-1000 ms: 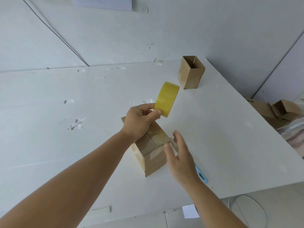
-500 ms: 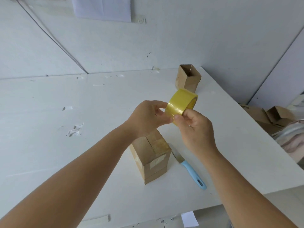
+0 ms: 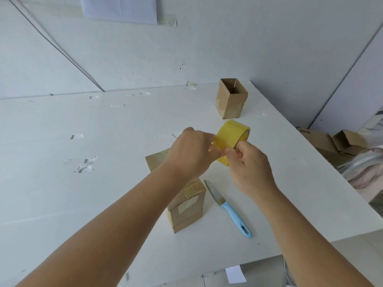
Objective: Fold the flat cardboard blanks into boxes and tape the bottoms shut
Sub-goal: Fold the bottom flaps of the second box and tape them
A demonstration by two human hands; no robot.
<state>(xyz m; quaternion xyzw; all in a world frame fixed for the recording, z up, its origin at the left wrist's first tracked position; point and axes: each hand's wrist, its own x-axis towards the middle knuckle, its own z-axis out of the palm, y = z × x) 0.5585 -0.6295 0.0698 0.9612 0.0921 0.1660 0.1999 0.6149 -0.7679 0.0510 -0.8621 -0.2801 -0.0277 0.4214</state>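
Head view, looking down: a wide white counter [image 3: 62,204] fills most of the scene, its matte top marked with scraps of old clear tape and scuffs. Pale walls rise behind it, with a sheet of white paper [image 3: 120,9] fixed high on one. Beyond the counter's right edge, a heap of flat and half-folded cardboard blanks [image 3: 335,141] is seen lower down.

Two bare forearms reach in from the bottom edge and cover part of the nearer cardboard box [image 3: 186,204]. This tall, square-sided brown box stands upright near the counter's middle, its flaps closed on top and strips of glossy tape laid over them and down one side. A second, open-topped box [image 3: 231,99] of the same plain brown board stands well apart at the far right corner.

Both hands are held together above the nearer box. The roll of yellow tape [image 3: 233,139], a translucent ring, is gripped by the right hand [image 3: 250,168] with curled fingers. The loose end of the tape is pinched by the left hand [image 3: 192,152].

A small knife [image 3: 228,208] with a grey blade and light blue plastic handle lies flat just beside the nearer box, on its right.
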